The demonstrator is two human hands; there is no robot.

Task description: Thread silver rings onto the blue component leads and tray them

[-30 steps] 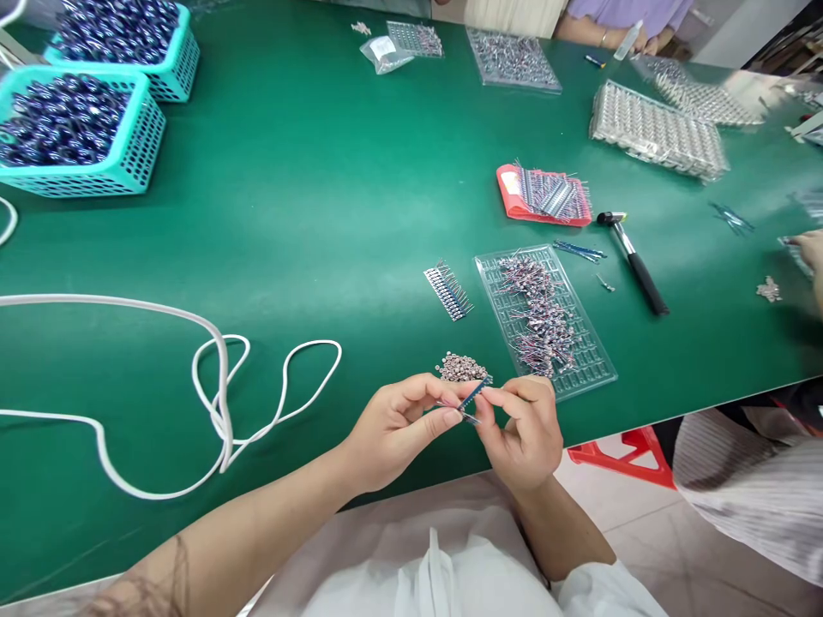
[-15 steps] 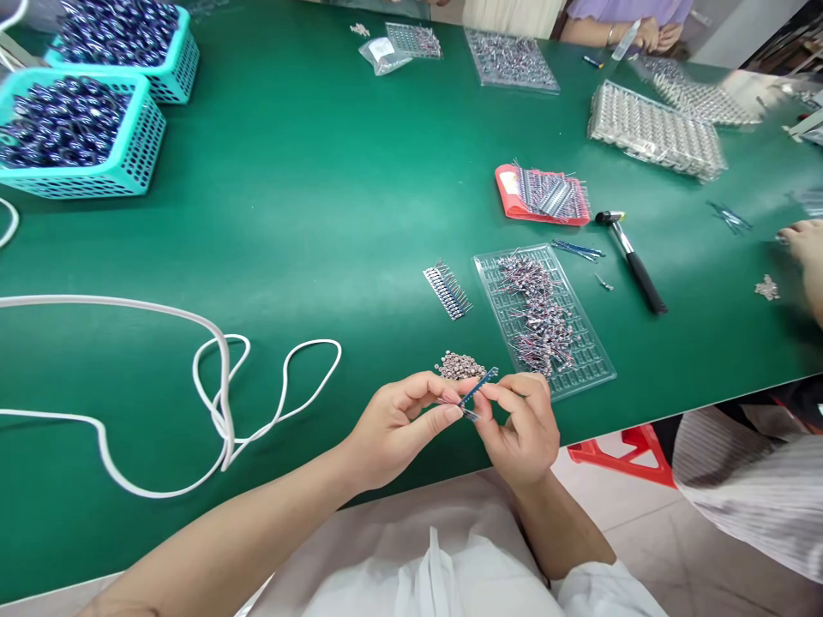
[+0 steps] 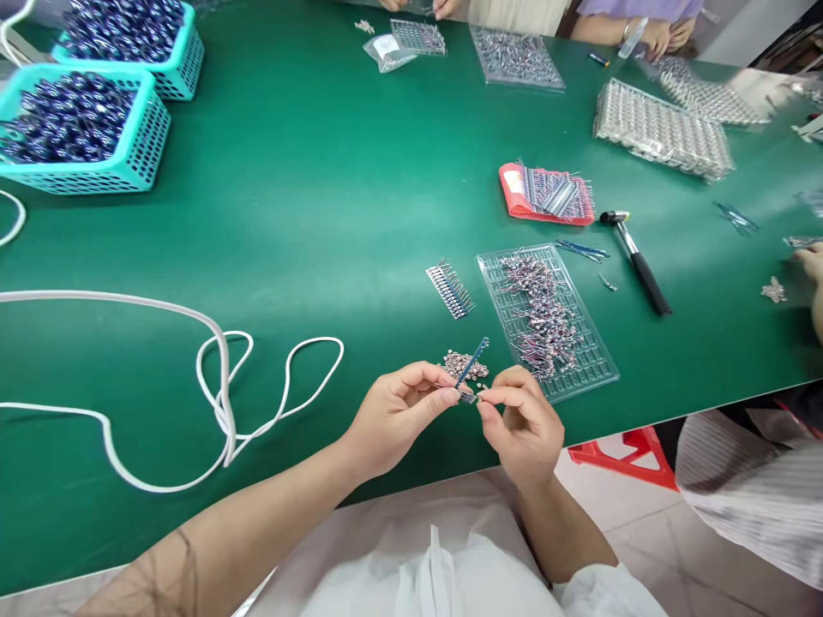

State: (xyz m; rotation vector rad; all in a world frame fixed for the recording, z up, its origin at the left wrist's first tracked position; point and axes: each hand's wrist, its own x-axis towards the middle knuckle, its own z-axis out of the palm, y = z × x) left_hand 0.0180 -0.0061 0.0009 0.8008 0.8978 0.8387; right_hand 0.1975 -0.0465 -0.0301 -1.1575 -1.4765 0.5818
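Observation:
My left hand [image 3: 395,416] pinches the lower end of a thin blue strip [image 3: 472,361], which sticks up and to the right over a small pile of round pinkish parts [image 3: 464,365]. My right hand [image 3: 522,420] is closed in a pinch right beside the left fingertips, on a tiny part at the strip's lower end that is too small to name. Both hands hover just above the green table [image 3: 321,214] near its front edge. A clear plastic tray [image 3: 579,368] with a heap of pink-wired parts lies just beyond my right hand.
A comb-like pin strip [image 3: 448,290] lies left of the clear tray. A small hammer [image 3: 636,257], a red tray of strips [image 3: 545,195], stacked clear trays [image 3: 662,130], two teal baskets [image 3: 138,158] of dark parts and a white cable [image 3: 219,386] lie around. Other people's hands [image 3: 811,261] work at the right and far edges.
The blue strip has swung upward so its free end now points up-right above the pile. My right fingers slid from the strip's middle down to its lower end. Both hands shifted slightly forward.

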